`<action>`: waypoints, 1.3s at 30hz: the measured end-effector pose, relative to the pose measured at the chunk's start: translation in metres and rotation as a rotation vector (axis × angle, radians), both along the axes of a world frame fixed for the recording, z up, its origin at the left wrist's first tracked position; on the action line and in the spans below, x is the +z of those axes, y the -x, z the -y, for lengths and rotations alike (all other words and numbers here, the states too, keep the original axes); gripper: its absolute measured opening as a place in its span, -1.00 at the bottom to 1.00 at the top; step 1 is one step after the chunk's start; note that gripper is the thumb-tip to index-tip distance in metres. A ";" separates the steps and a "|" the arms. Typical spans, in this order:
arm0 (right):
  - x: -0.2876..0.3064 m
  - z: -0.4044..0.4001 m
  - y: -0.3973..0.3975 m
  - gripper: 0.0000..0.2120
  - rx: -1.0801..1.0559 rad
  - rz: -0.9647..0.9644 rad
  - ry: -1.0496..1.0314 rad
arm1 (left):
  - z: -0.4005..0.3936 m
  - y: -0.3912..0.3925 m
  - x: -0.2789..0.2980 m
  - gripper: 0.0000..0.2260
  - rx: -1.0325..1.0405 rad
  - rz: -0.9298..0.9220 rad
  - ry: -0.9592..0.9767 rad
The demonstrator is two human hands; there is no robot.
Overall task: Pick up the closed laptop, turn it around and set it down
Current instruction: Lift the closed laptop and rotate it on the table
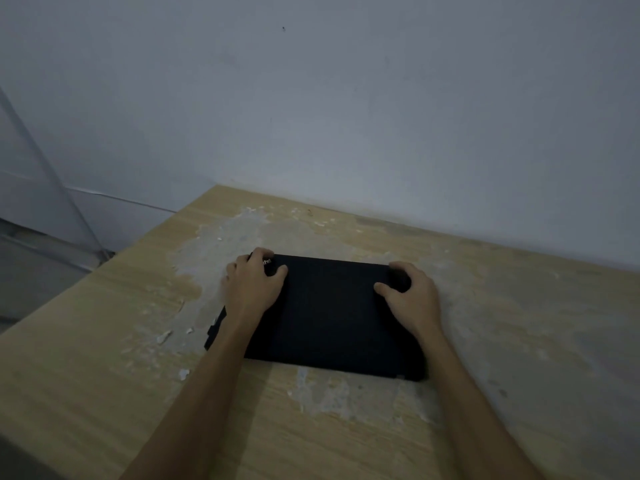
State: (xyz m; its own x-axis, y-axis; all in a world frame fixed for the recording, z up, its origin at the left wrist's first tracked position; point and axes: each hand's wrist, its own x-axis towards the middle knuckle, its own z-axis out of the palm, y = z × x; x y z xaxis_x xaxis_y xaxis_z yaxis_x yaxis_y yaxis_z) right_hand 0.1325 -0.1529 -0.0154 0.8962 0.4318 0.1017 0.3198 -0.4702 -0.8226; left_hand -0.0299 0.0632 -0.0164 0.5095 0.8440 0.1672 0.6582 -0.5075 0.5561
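Laptop [329, 313] gripped by both hands; wall [381, 116] near behind.

Laptop [329, 313] under my hands: matt black lid, smooth. Table [104, 341]: light wood-grain laminate, top layer peeled in rough grey patches. Wall [346, 98]: flat matt paint.

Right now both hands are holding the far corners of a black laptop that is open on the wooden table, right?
Not quite. The head view shows the laptop closed, lid down flat. The left hand and right hand do hold its far corners on the wooden table.
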 end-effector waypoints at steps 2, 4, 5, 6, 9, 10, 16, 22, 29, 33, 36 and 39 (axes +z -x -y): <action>0.002 0.003 0.000 -0.59 0.006 -0.055 -0.093 | 0.001 0.000 0.001 -0.65 0.001 0.016 0.013; 0.002 0.005 -0.001 -0.61 0.023 -0.101 -0.192 | 0.002 0.001 0.002 -0.68 0.012 0.044 0.013; 0.004 0.006 -0.001 -0.60 0.050 -0.124 -0.235 | 0.003 0.001 0.005 -0.70 0.022 0.058 0.009; 0.006 0.007 -0.001 -0.58 0.085 -0.136 -0.266 | 0.004 0.002 0.007 -0.71 0.034 0.076 0.006; 0.008 0.007 -0.003 -0.48 0.178 -0.126 -0.290 | 0.004 0.003 0.010 -0.76 0.042 0.140 0.027; 0.007 0.007 -0.003 -0.44 0.193 -0.128 -0.280 | 0.003 0.003 0.009 -0.78 0.026 0.159 0.032; 0.006 0.011 -0.005 -0.42 0.091 -0.316 -0.404 | 0.000 0.004 0.009 -0.83 -0.020 0.250 0.102; 0.021 0.035 -0.025 -0.48 0.017 -0.386 -0.452 | 0.012 -0.010 0.011 -0.84 -0.061 0.321 0.187; 0.036 0.097 -0.056 -0.48 -0.068 -0.458 -0.531 | 0.037 -0.062 0.011 -0.87 -0.214 0.269 0.150; 0.038 0.126 -0.073 -0.49 -0.110 -0.460 -0.563 | 0.070 -0.103 0.013 -0.87 -0.360 0.159 0.095; 0.038 0.137 -0.079 -0.48 -0.095 -0.462 -0.577 | 0.094 -0.130 0.018 -0.79 -0.436 0.105 0.012; 0.036 0.139 -0.084 -0.48 -0.070 -0.468 -0.582 | 0.113 -0.157 0.027 -0.73 -0.604 0.041 -0.038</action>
State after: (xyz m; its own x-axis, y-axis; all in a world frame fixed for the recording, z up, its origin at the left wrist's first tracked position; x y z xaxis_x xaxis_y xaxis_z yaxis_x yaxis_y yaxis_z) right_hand 0.2165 -0.2916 0.0202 0.9253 0.3651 -0.1027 -0.1395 0.0757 -0.9873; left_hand 0.1268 -0.0501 0.0105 0.8892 0.4003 0.2215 0.2255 -0.8048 0.5491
